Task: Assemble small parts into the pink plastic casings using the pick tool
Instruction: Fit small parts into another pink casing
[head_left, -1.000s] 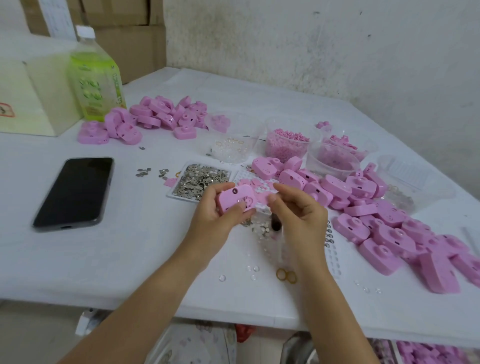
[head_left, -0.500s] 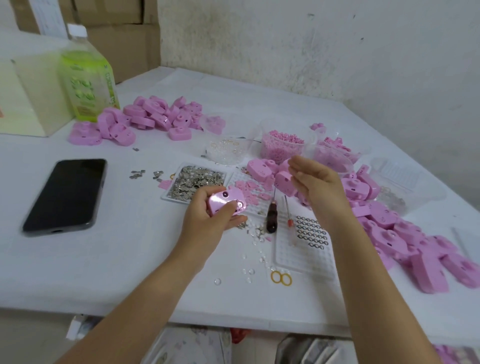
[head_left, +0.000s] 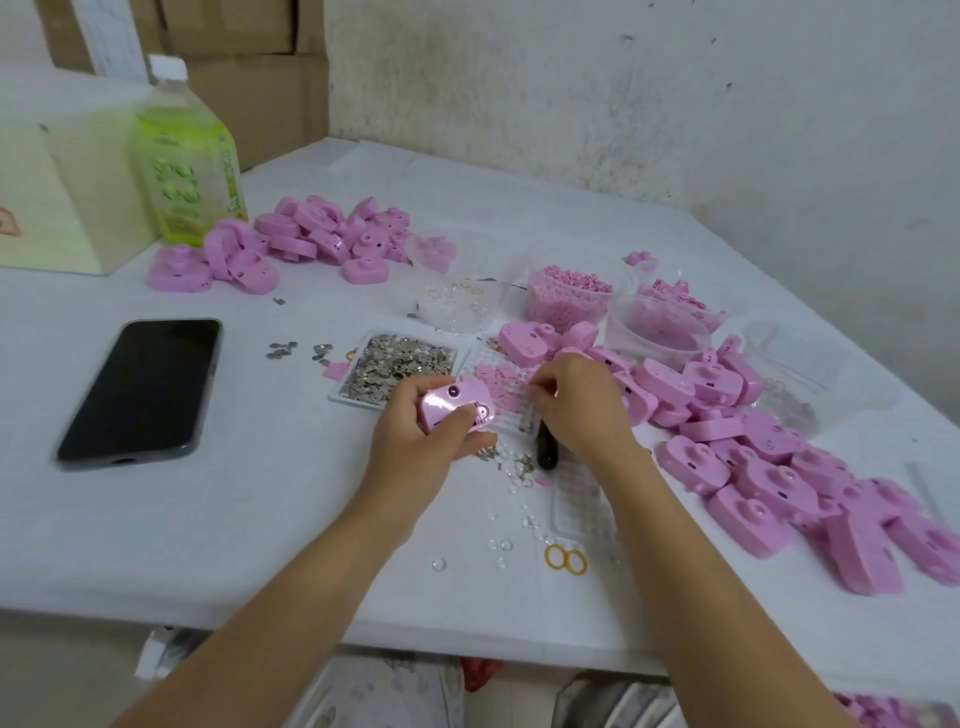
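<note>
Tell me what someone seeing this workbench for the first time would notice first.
Pink plastic casings dominate: a long heap runs down the right side, and a smaller pile sits at the far left beside a green bottle. In the middle, the left hand grips one casing while the right hand hovers over a white grid tray. A black phone lies on the left.

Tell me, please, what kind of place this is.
Probably a small hand-assembly workshop, perhaps home-based. Heaps of identical pink casings lie on the white table, clear tubs hold small parts, and cardboard boxes stand stacked behind.
</note>
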